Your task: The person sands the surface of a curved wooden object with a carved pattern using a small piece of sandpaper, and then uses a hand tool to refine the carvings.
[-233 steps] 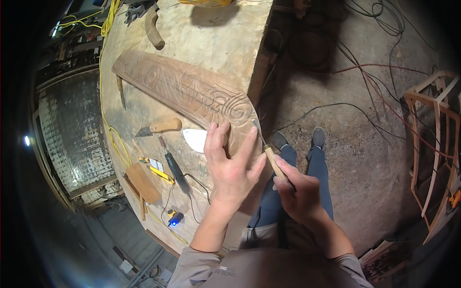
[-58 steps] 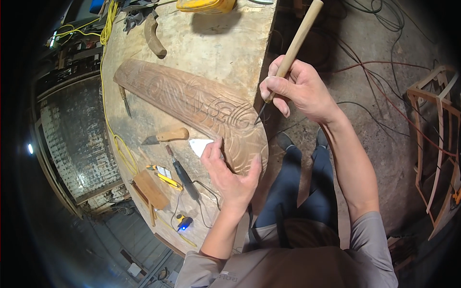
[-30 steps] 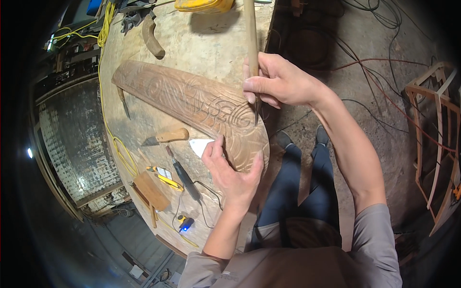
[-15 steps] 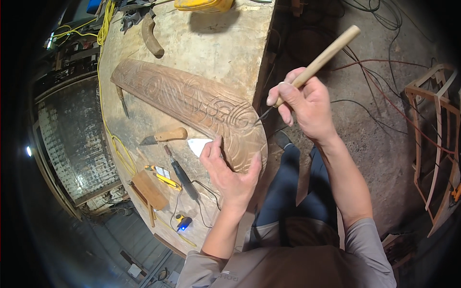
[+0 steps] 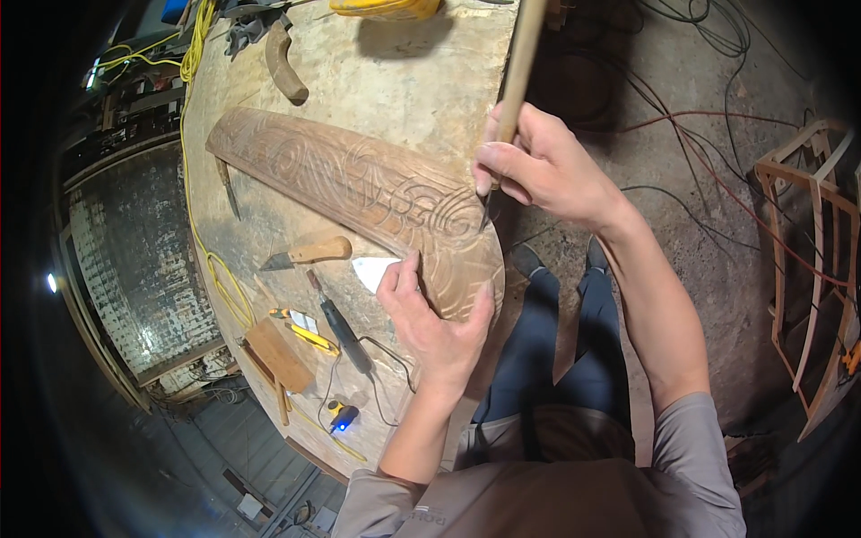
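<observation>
A carved wooden panel [image 5: 350,179] with swirling relief lies slantwise on the workbench, its near end at the bench's rounded corner. My left hand [image 5: 439,336] grips that near end, fingers at the left edge and thumb at the right. My right hand [image 5: 538,161] is closed round a carving tool [image 5: 522,72] with a long round wooden handle and thin dark metal shaft. The handle stands steeply up, and the tip is down at the panel's right edge beside the spiral. Whether the tip touches the wood is hard to tell. A white piece [image 5: 372,272] sits beside my left fingers.
Left of the panel lie a wooden-handled knife [image 5: 309,254], a dark pen-shaped tool [image 5: 343,332] with a cord, a yellow cutter [image 5: 312,337] and a wooden block [image 5: 280,357]. Farther back are a curved wooden piece [image 5: 285,63] and a yellow case [image 5: 386,7]. Cables [image 5: 708,121] trail across the floor at right.
My right hand has moved left and farther away, and the tool has swung from a rightward slant to nearly upright. My left hand and the panel have hardly shifted.
</observation>
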Demonstrator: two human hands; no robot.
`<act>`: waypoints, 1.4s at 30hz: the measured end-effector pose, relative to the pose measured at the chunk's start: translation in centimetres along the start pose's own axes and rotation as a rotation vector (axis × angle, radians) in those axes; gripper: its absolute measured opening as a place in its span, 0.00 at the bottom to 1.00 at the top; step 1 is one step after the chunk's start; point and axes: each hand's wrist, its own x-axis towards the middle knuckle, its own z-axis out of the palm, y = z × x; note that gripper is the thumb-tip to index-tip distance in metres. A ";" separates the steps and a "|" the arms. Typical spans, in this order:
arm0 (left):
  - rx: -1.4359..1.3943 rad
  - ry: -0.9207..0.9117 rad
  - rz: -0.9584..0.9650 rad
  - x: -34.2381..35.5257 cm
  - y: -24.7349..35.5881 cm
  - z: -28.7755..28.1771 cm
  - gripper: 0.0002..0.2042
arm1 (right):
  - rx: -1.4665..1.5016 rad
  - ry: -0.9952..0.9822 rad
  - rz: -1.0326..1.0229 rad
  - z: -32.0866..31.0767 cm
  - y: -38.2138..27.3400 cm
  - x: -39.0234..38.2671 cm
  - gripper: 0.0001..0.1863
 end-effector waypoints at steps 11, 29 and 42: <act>-0.011 -0.021 -0.027 -0.3 -0.5 -0.2 0.43 | 0.229 0.222 -0.036 0.3 2.1 -1.5 0.09; -0.161 0.044 -0.002 -0.8 -1.4 -2.2 0.41 | -0.463 0.121 -0.012 5.2 -4.9 -4.4 0.08; -1.194 0.294 -0.952 2.0 -13.9 -9.6 0.08 | -0.884 0.008 -0.057 17.0 -3.6 -8.8 0.13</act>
